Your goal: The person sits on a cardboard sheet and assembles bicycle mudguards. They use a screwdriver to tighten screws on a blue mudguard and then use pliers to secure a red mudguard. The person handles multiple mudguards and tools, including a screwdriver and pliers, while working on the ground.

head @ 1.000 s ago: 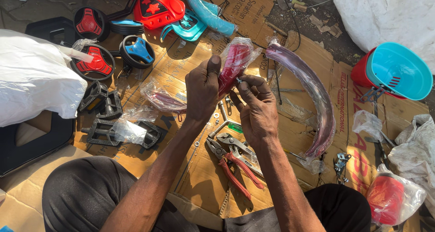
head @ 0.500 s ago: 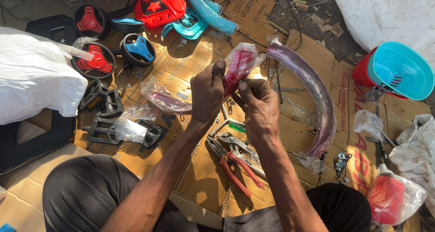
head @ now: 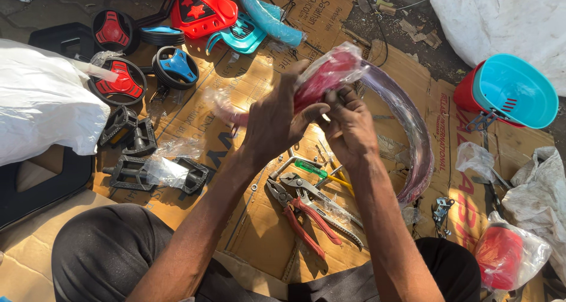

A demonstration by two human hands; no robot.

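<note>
Left hand [head: 274, 122]: closed around red part in clear plastic bag [head: 327, 72], frame centre.
Right hand [head: 349, 125]: pinching bag's lower end.
Pliers [head: 300, 213]: on cardboard [head: 259, 231] below the 2 hands.

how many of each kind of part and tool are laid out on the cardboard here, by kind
small wheels: 3
black pedals: 4
pliers with red handles: 2
screwdrivers: 2
curved mudguard: 1
red wrapped part, held by left hand and right hand: 1
total: 13
</note>
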